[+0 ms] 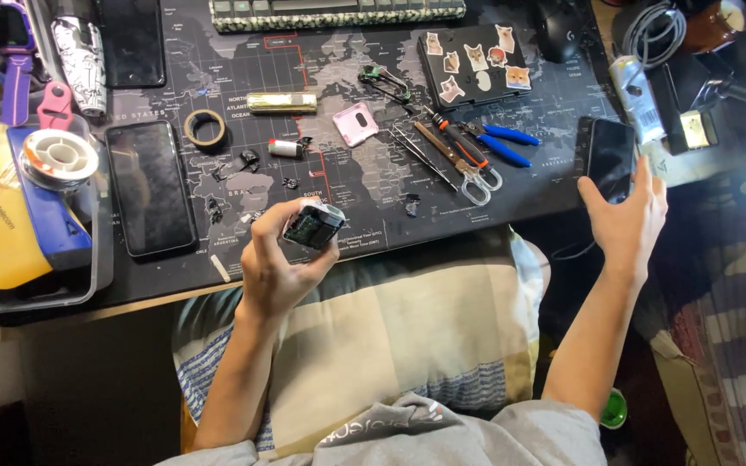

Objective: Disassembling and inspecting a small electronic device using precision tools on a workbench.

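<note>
My left hand [278, 259] is closed around a small opened electronic device [312, 226], its dark circuit side facing up, held just above the near edge of the dark map-printed desk mat [347, 173]. My right hand [628, 216] reaches to the right end of the mat, fingers spread, touching a black smartphone [610, 157]. A pink square cover [356, 123], small loose parts [248, 160] and a white cylinder piece [285, 147] lie on the mat in front of my left hand.
Scissors [468, 168], blue-handled pliers [498, 138] and tweezers [386, 82] lie mid-mat. Another black phone [150, 185], a tape ring [205, 128], a gold tube [281, 102], a clear tray [36, 259] with solder spool left, keyboard [338, 13] at back, cushion [407, 328] on my lap.
</note>
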